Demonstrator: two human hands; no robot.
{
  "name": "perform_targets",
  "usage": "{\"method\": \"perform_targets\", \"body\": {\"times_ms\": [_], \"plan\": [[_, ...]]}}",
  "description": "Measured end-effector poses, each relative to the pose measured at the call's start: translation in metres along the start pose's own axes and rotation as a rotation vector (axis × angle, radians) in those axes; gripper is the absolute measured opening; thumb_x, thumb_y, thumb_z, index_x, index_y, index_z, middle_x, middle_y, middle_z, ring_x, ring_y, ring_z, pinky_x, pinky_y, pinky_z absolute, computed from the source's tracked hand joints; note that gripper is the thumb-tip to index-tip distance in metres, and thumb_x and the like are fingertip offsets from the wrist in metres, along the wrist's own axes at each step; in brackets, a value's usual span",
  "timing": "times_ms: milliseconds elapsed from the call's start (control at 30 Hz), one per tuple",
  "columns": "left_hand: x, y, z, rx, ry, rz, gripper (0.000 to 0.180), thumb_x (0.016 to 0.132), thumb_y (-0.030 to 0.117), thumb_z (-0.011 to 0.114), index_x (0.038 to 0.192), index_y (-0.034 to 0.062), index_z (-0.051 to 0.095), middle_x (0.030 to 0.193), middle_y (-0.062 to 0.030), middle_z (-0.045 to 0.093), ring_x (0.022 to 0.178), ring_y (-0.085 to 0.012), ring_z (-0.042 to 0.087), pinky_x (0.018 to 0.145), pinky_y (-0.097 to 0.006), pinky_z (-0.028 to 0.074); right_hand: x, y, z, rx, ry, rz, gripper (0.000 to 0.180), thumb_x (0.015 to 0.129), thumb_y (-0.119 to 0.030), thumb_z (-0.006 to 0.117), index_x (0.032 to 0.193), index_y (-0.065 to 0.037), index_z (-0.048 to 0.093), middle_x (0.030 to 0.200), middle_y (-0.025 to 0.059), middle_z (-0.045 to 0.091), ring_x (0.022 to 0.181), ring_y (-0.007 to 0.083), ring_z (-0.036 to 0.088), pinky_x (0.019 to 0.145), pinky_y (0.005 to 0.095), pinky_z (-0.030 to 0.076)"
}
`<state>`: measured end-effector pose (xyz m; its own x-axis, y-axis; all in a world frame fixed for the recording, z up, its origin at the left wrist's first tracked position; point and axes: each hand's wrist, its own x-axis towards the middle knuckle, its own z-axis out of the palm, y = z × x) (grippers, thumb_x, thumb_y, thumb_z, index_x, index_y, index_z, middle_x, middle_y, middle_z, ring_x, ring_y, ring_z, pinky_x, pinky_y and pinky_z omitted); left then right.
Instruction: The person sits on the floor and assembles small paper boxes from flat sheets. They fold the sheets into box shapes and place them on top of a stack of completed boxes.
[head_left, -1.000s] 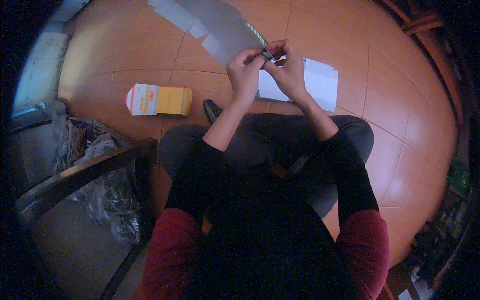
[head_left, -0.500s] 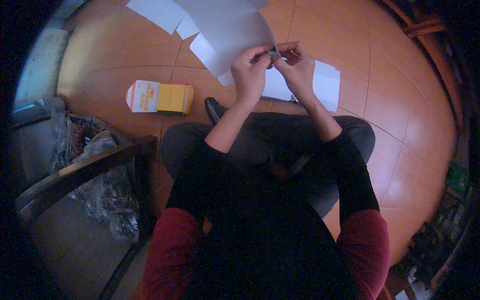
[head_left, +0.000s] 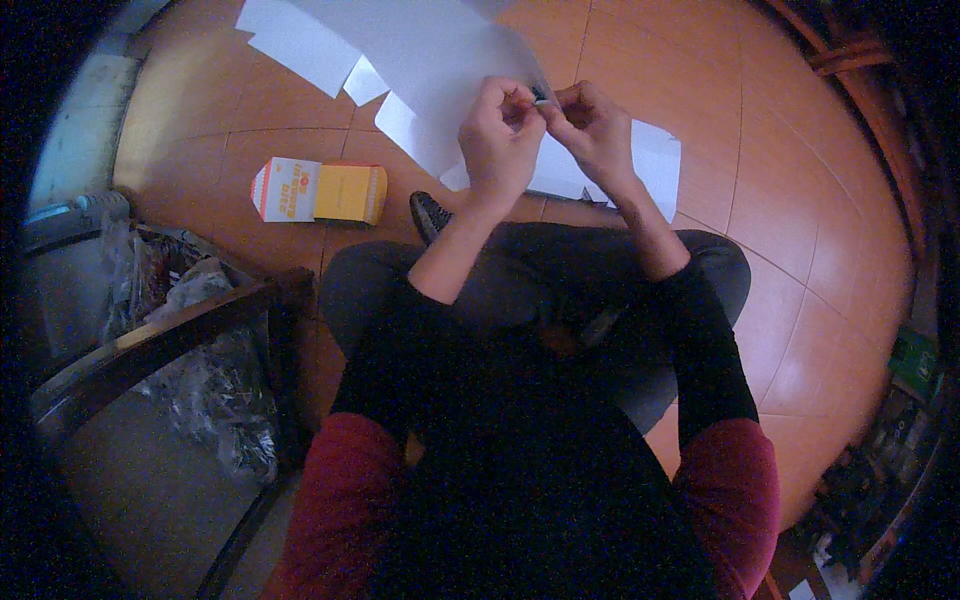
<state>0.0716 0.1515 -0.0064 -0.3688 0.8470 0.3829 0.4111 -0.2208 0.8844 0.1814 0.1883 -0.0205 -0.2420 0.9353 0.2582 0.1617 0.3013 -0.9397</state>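
Note:
A large pale cardboard sheet [head_left: 430,65] with cut flaps along its left side stands raised in front of me, its right edge curving down to my fingers. My left hand [head_left: 500,135] is closed in a pinch at that edge. Against it, my right hand [head_left: 595,135] is also closed, with thumb and fingertips on the sheet's edge. Between the fingertips shows a tiny pale, greenish piece [head_left: 541,102], too small to name. Behind my right wrist, a white panel [head_left: 655,165] lies on the floor; I cannot tell whether it joins the sheet.
On the tiled floor [head_left: 690,80], a small yellow carton [head_left: 350,193] with a white printed flap lies to the left. A wooden-armed chair [head_left: 150,340] holding clear plastic bags [head_left: 225,400] stands at the near left. My crossed legs [head_left: 690,260] are beneath my forearms.
The cardboard sheet has shifted slightly left and tilted, showing more of its flaps. My hands have turned a little, still pinching near its edge.

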Motion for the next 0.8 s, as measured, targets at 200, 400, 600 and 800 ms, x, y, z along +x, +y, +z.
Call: {"method": "perform_targets", "body": {"times_ms": [200, 400, 600, 800], "plan": [[0.000, 0.007, 0.000, -0.126, 0.015, 0.001, 0.032, 0.062, -0.006, 0.056, 0.091, 0.0021, 0.045, 0.079, -0.0093, 0.053, 0.064, -0.0163, 0.055, 0.056, -0.024, 0.047, 0.005, -0.002, -0.008, -0.094, -0.168, -0.073, 0.018, 0.077, -0.016, 0.056, 0.076, 0.001, 0.052, 0.063, 0.0097, 0.056, 0.059, 0.0144, 0.055, 0.053, 0.0272, 0.043], [-0.003, 0.012, 0.001, -0.509, 0.177, -0.252, 0.035, 0.063, -0.007, 0.056, 0.095, 0.0007, 0.043, 0.086, -0.0107, 0.051, 0.072, -0.0153, 0.054, 0.061, -0.025, 0.047, 0.003, -0.001, 0.001, -0.130, -0.120, -0.110, 0.012, 0.080, -0.009, 0.051, 0.078, 0.003, 0.049, 0.066, 0.0091, 0.058, 0.064, 0.0124, 0.057, 0.057, 0.0250, 0.046], [-0.007, 0.012, -0.003, -0.236, 0.071, -0.162, 0.032, 0.068, -0.006, 0.054, 0.098, -0.0014, 0.045, 0.091, -0.0108, 0.053, 0.079, -0.0160, 0.054, 0.068, -0.024, 0.045, -0.002, -0.010, 0.004, -0.188, -0.044, -0.165, 0.007, 0.076, -0.005, 0.051, 0.077, 0.001, 0.049, 0.066, 0.0129, 0.057, 0.062, 0.0227, 0.057, 0.056, 0.0309, 0.045], [-0.007, 0.000, -0.002, -0.217, 0.037, -0.117, 0.029, 0.070, -0.009, 0.050, 0.098, -0.0010, 0.046, 0.083, -0.0122, 0.058, 0.074, -0.0154, 0.057, 0.064, -0.025, 0.049, -0.005, -0.016, 0.003, -0.221, -0.040, -0.214, 0.008, 0.073, -0.008, 0.053, 0.076, -0.001, 0.048, 0.068, 0.0182, 0.055, 0.064, 0.0370, 0.053, 0.054, 0.0404, 0.042]]}}
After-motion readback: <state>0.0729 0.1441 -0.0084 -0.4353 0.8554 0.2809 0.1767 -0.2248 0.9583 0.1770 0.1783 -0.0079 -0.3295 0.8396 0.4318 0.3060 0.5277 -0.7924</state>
